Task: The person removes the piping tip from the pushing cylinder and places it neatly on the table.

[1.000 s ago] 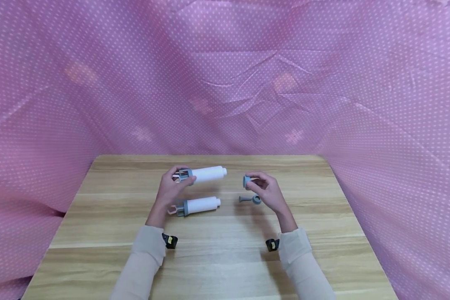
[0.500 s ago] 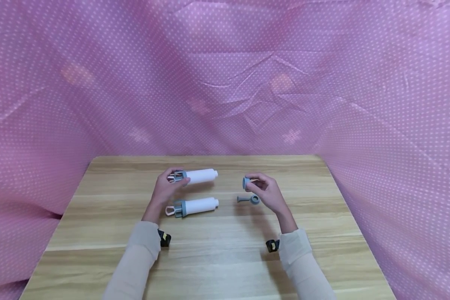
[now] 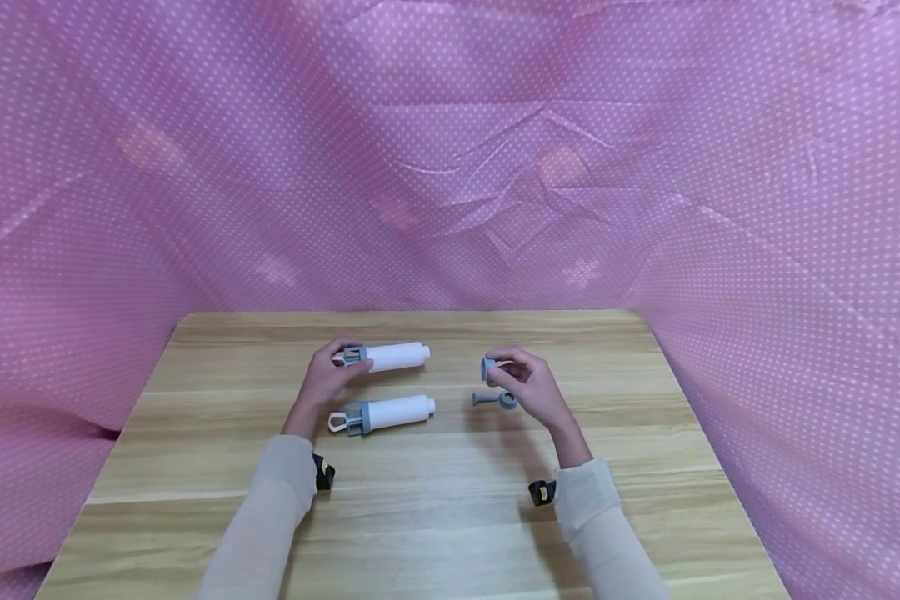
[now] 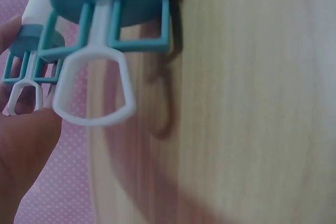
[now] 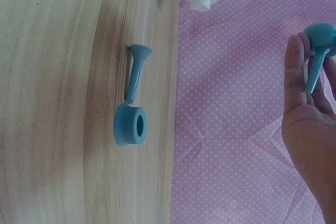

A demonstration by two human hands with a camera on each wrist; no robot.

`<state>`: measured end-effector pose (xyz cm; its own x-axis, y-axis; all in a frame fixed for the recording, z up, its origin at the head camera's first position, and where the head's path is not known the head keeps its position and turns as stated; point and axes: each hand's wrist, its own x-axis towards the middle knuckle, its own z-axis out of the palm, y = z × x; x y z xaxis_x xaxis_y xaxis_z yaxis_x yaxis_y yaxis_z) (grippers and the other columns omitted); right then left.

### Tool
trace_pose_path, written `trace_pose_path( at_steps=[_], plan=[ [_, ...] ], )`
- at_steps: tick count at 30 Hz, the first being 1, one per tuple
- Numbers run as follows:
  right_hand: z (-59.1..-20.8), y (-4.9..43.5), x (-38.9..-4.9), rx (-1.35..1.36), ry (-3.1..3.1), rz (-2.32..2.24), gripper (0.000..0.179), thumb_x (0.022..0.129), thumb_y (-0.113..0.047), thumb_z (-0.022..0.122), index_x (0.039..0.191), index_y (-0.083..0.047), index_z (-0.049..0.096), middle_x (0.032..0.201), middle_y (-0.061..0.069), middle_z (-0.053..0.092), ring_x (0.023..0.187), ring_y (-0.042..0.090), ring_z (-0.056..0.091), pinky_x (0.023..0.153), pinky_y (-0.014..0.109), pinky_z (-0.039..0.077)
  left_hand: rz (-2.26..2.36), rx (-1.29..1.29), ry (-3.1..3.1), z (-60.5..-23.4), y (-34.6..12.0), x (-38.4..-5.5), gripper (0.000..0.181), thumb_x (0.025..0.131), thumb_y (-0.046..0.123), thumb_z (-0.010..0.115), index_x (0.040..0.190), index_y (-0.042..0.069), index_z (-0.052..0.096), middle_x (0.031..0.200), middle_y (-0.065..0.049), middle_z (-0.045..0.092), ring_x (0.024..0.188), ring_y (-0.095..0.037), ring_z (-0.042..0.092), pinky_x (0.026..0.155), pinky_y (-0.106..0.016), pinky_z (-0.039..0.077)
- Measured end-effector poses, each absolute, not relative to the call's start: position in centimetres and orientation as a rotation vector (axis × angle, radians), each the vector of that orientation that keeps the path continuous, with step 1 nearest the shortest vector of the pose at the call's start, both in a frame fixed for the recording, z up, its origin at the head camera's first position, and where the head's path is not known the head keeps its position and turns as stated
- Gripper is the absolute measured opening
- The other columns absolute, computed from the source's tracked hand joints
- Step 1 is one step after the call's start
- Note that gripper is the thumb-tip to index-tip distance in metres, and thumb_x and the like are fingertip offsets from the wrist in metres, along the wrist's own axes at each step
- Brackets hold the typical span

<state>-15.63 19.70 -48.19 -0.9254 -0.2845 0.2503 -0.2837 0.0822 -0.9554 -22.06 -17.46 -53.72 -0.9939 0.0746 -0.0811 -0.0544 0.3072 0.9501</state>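
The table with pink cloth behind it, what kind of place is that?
Probably a booth set up for filming handwork: pink dotted cloth hangs behind and beside a wooden table, and a small black device sits at each wrist. I can't see beyond the cloth.

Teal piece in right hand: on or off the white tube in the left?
Off. The right hand holds the teal piece apart from the white tube; the head view shows wood tabletop between them.
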Motion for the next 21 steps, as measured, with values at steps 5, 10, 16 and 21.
trace_pose_path(
  at_steps=[5,10,16,21],
  plan=[
    [-48.4,19.7,-15.9,-0.588,2.319,-2.024,0.027,0.099,-0.005,0.064,0.123,0.007,0.064,0.11,0.025,0.064,0.088,0.019,0.069,0.08,0.034,0.06,1.79,-0.017,2.374,-54.5,-17.7,-22.8,0.06,0.088,0.029,0.081,0.139,0.009,0.056,0.136,-0.017,0.052,0.118,-0.035,0.051,0.101,-0.046,0.046],
    [-48.4,19.7,-16.0,-0.568,2.335,-2.002,0.026,0.1,-0.006,0.064,0.123,0.005,0.064,0.108,0.025,0.065,0.088,0.025,0.07,0.078,0.033,0.06,1.804,-0.038,2.328,-54.9,-17.4,-23.3,0.059,0.088,0.021,0.081,0.138,0.004,0.056,0.137,-0.02,0.052,0.121,-0.035,0.051,0.102,-0.043,0.045],
    [-48.3,19.5,-16.2,-0.582,2.341,-1.979,0.026,0.1,-0.003,0.062,0.124,0.008,0.063,0.107,0.028,0.066,0.091,0.04,0.07,0.077,0.03,0.059,1.779,-0.012,2.333,-55.6,-17.3,-23.8,0.058,0.088,0.022,0.081,0.137,0.003,0.056,0.135,-0.02,0.053,0.119,-0.035,0.052,0.1,-0.043,0.046],
    [-48.5,19.4,-16.2,-0.576,2.322,-1.973,0.027,0.1,-0.003,0.062,0.125,0.008,0.063,0.107,0.027,0.066,0.089,0.027,0.071,0.078,0.032,0.06,1.707,-0.002,2.386,-56.1,-17.5,-23.8,0.057,0.09,0.025,0.079,0.137,0.003,0.056,0.134,-0.021,0.055,0.118,-0.034,0.053,0.097,-0.039,0.047]
  ],
)
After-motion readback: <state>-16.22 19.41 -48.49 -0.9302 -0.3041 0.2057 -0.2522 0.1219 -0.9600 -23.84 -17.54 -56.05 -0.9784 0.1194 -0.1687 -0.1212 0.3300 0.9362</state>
